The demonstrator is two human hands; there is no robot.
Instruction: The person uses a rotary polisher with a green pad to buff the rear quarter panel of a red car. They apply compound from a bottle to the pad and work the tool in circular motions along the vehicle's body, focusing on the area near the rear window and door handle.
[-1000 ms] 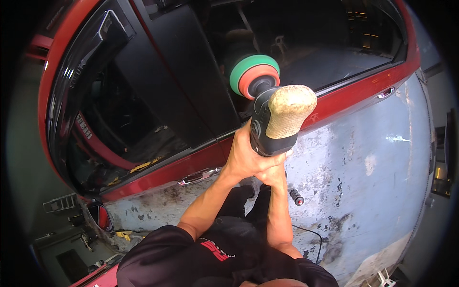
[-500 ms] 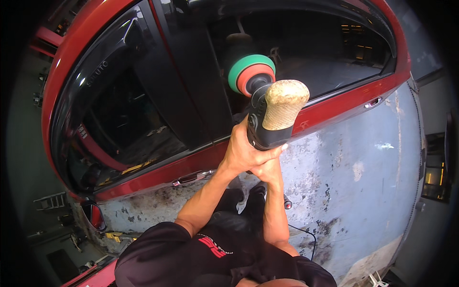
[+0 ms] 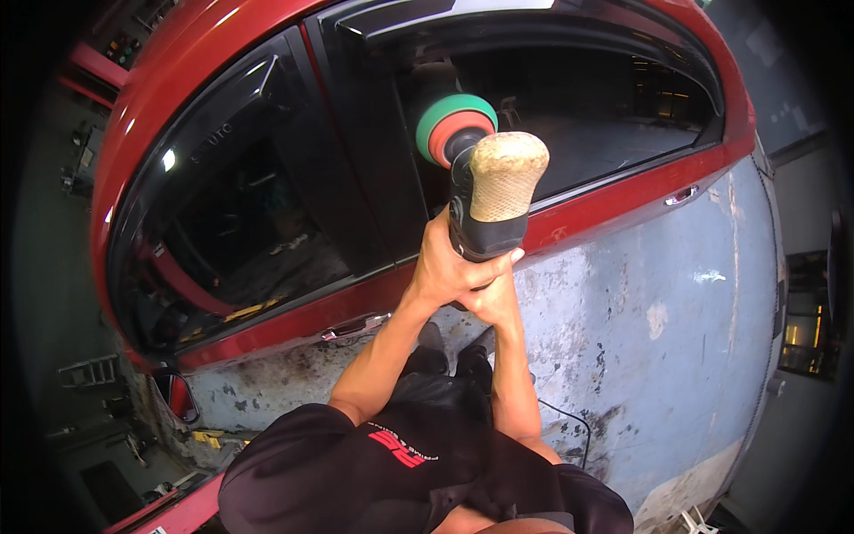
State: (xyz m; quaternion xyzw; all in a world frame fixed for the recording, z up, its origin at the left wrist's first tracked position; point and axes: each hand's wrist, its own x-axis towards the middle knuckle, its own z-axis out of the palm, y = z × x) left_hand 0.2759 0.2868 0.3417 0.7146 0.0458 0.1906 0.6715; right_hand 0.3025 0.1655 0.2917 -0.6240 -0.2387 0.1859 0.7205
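Observation:
Both my hands grip a black polisher (image 3: 471, 236) with a worn, cream-coloured covering on its top end. My left hand (image 3: 440, 267) wraps round its body from the left. Just below, my right hand (image 3: 494, 298) closes on it from the right, overlapping the left; part of its grip is hidden. A round green foam pad (image 3: 438, 114) with an orange-red backing sits on the polisher's far end. The pad is at the dark rear side window (image 3: 587, 116) of a red car (image 3: 605, 200), near the door pillar; whether it touches the glass I cannot tell.
A black cord (image 3: 585, 429) trails over the stained blue-grey floor (image 3: 658, 285) on the right. Door handles (image 3: 356, 327) and a side mirror (image 3: 178, 396) stick out from the car. A ladder (image 3: 89, 372) is at the far left, white chair legs (image 3: 698, 521) at the lower right.
The polisher, with both hands on it, has moved left along the rear window toward the door pillar. The view has shifted slightly. My grip looks the same.

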